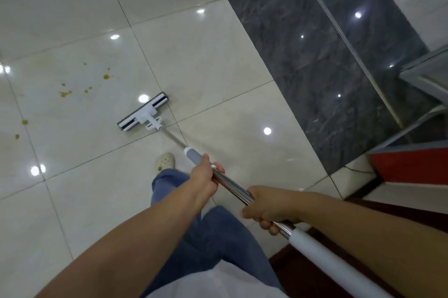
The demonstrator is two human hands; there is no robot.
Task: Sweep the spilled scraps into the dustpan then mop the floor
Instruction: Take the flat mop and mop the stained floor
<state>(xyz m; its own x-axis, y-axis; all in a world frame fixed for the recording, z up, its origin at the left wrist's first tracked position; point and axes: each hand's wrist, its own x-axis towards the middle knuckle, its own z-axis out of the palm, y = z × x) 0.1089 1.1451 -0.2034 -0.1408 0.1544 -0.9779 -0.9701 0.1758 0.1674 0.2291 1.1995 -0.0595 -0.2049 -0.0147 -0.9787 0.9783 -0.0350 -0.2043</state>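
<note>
right hand: curled round pole, far end from mop head
left hand: curled round pole, nearer mop head
mop head: flat on floor
spots: yellow-brown, left of mop head, apart from it
step: mopping, I'd say; no dustpan in view
next: push mop head left over spots, keep it flat

No readable text, label, brand, number or sign anywhere in your view. Mop head and handle: plain, no legible marking. Red panel at your right: no lettering legible.
</note>
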